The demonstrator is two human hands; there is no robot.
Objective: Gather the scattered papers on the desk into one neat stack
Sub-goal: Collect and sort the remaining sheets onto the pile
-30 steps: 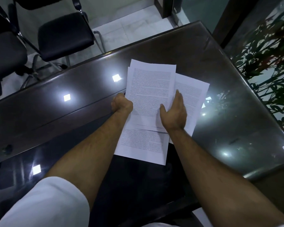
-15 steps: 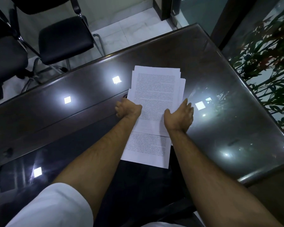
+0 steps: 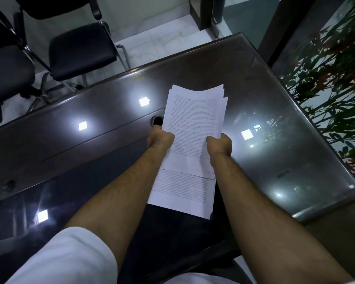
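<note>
Several white printed papers (image 3: 195, 119) form a loose bundle at the middle of the dark glass-topped desk (image 3: 279, 140). My left hand (image 3: 160, 138) grips the bundle's left edge and my right hand (image 3: 219, 144) grips its right edge. The far end of the bundle curls upward, off the desk. The sheets are roughly lined up, with edges still offset at the far right corner. One lower sheet (image 3: 182, 193) sticks out toward me from under the others, lying between my forearms.
A round cable hole (image 3: 157, 120) sits in the desk just left of the papers. Two black chairs (image 3: 78, 48) stand beyond the desk's far edge. A glass wall with plants (image 3: 336, 99) runs along the right. Ceiling lights reflect off the desktop.
Both hands went from pushing flat against the sheets' sides to gripping them. The spread sheets came together into one bundle, whose far end has lifted off the desk.
</note>
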